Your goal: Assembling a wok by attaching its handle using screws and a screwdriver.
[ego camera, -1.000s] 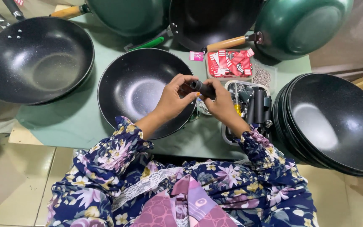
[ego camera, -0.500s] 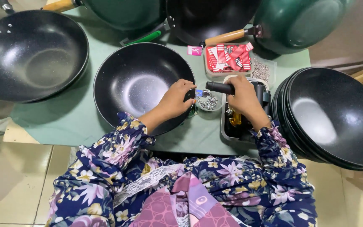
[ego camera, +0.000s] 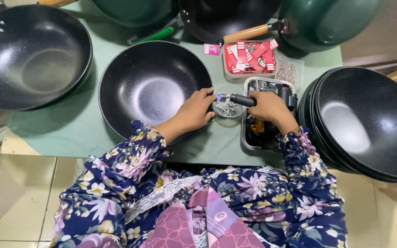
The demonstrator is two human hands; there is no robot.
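Observation:
A black speckled wok sits on the pale green table cover in front of me. My left hand grips its right rim. My right hand holds a black handle level, its metal end pointing at the wok's rim close to my left fingers. Directly below that end stands a small clear dish of silver screws.
A stack of black woks fills the right side, another black wok lies at the left. Green pans with wooden handles line the back. A tray of red tags, a bag of screws and a metal tray sit near my right hand.
My hands have drawn apart: the left has gone to the wok's rim, the right has swung the black handle level beside it. The view has shifted slightly.

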